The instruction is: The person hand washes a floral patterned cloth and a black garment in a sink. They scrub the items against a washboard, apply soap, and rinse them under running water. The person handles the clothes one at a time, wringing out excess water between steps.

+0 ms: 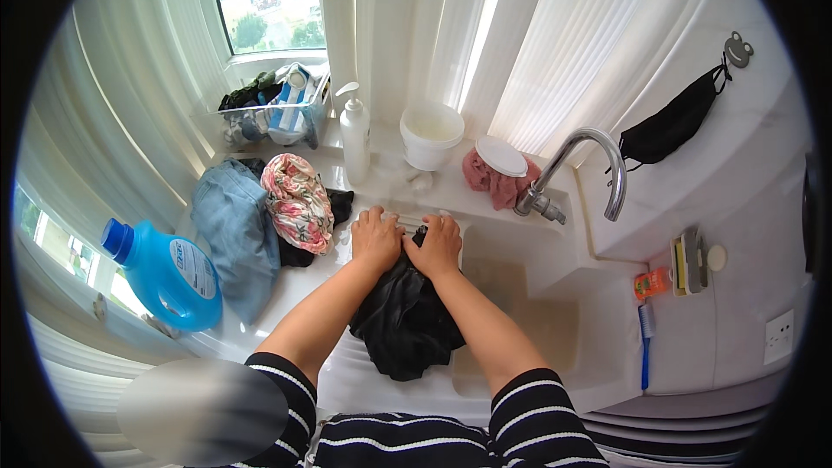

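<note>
A wet-looking black garment [407, 321] lies bunched on the white ribbed washboard part [340, 368] of the sink unit. My left hand [377, 240] has its fingers curled at the garment's upper left edge. Close beside it, my right hand [436, 247] grips the upper end of the same cloth, thumb toward the left hand. The fingertips of both hands are partly hidden. To the right, the sink basin [555, 286] holds cloudy, brownish water. The garment's lower right side reaches the basin's edge.
At left stand a blue detergent bottle [169, 273], blue denim [230, 225] and a floral cloth [297, 199]. Behind are a clear bin [299, 113], a pump bottle [354, 134], a white tub [431, 143] and a pink cloth [494, 182]. A chrome faucet [611, 169] arches over the basin.
</note>
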